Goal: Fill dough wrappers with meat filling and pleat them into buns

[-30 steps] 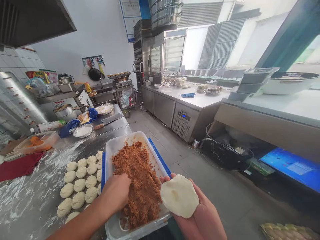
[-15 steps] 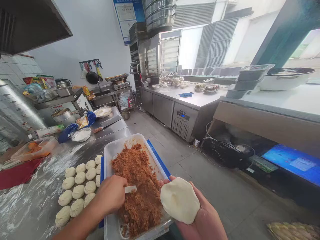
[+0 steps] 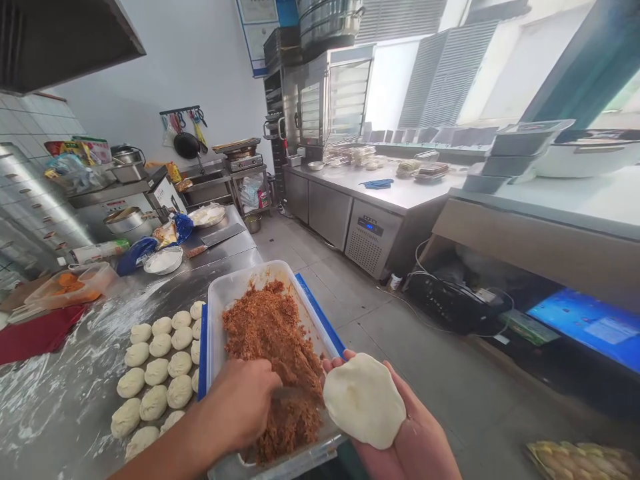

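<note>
My left hand [image 3: 247, 400] is closed round a small flat spatula [image 3: 290, 394], its blade in the reddish-brown minced filling [image 3: 270, 333]; the handle is hidden by my fingers. That filling lies in a clear plastic tub [image 3: 217, 293] with blue side strips. On the upturned palm of my right hand [image 3: 417, 433], beside the tub's right edge, rests a round, flat dough wrapper [image 3: 365, 400]. Its middle looks slightly thicker, and my fingers and thumb curl up around its edge. To the left of the tub, several pleated buns [image 3: 154, 402] stand in rows on the floured steel worktop [image 3: 60, 413].
Further back on the worktop are a cleaver [image 3: 216, 239], a bowl of white powder [image 3: 163, 261] and a box with orange contents [image 3: 70, 283]. A red cloth [image 3: 40, 331] lies at the left. Across the floor [image 3: 320, 267] stands a refrigerated counter [image 3: 367, 233].
My left hand has moved right and slightly down over the filling, with the spatula's blade pushed further across it. The wrapper stays on my right palm. The view has shifted slightly.
</note>
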`<move>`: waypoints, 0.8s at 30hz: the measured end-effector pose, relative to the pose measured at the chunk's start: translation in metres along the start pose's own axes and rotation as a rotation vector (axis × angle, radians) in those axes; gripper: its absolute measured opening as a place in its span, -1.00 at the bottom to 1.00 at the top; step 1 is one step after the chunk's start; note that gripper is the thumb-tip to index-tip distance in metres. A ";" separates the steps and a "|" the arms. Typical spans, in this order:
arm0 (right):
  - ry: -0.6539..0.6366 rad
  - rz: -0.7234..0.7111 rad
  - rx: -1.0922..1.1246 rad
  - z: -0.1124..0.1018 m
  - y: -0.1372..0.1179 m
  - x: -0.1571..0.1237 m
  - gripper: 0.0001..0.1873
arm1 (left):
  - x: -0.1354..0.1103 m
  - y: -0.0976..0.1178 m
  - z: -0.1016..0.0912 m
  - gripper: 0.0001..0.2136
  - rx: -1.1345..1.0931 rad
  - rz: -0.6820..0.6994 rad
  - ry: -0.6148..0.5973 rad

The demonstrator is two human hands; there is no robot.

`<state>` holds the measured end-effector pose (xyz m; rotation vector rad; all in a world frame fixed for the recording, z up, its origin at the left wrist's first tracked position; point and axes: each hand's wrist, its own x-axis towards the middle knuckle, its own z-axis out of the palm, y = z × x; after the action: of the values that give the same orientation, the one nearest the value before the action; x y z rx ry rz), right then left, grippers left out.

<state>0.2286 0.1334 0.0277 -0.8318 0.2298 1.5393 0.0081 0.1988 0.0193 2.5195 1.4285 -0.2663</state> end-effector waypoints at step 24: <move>0.203 -0.159 -0.015 -0.017 -0.028 -0.017 -0.61 | 0.028 0.046 0.023 -0.78 -0.186 0.186 -0.114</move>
<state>0.2595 0.1146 0.0352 -0.9958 0.2938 1.3104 0.0611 0.1925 -0.0050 2.4219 1.1138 -0.2286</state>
